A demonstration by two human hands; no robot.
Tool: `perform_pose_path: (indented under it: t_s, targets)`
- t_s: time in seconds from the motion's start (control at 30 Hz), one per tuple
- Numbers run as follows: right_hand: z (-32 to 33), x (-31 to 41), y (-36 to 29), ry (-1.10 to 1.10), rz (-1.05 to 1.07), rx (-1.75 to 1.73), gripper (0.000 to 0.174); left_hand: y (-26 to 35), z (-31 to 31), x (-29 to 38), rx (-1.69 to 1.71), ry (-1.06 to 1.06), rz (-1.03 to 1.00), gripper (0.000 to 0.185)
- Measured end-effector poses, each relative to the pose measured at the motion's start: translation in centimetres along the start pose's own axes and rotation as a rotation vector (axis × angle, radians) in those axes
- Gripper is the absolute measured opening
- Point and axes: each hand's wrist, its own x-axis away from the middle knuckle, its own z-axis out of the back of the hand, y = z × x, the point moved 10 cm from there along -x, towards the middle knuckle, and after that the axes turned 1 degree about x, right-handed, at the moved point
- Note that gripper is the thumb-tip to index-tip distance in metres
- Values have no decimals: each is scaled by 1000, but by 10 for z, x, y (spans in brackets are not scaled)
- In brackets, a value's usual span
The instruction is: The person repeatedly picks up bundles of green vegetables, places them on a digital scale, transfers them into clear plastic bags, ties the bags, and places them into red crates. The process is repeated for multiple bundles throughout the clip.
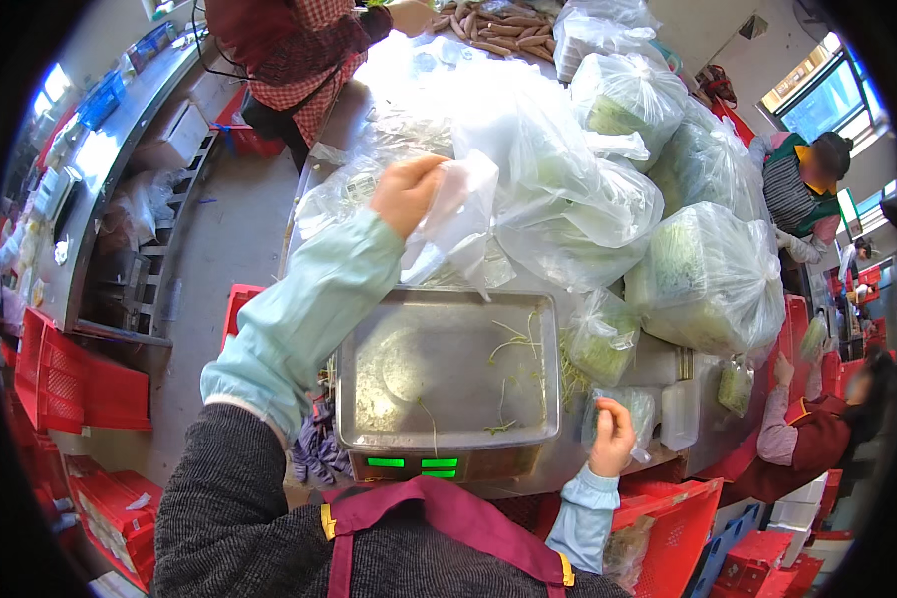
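My left hand (410, 196) is closed on a thin clear plastic bag (472, 196) above the far edge of the scale's tray. Before me is a weighing scale with a steel tray (389, 359); a few loose sprouts (516, 340) lie on it, and its green displays (411, 467) are lit. To the tray's right, my right hand (611, 441) has its fingertips together, right by a small clear bag of greens (641, 407). Whether the fingers grip that bag cannot be made out. A knotted bag of sprouts (605, 336) sits just beyond it.
Large bags of greens (706, 276) crowd the right and back of the table, with brown roots (508, 31) at the far end. A plastic tub (680, 415) stands right. Red crates (665, 523) flank me. Co-workers stand at the far left (299, 75) and along the right (800, 187).
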Motion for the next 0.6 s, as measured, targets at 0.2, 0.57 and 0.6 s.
perform_pose_path:
  t_s: [0.2,0.57,0.6]
  targets:
    - [-132,34,-58,-549,-7,-248,21,-27,-22,143,671,24,474,23]
    - [-186,75,-130,-807,254,-389,56,43,-15,244,-221,-25,-47,5]
    - [-187,85,-132,-844,363,-157,50,45,-17,246,-216,-65,-43,5]
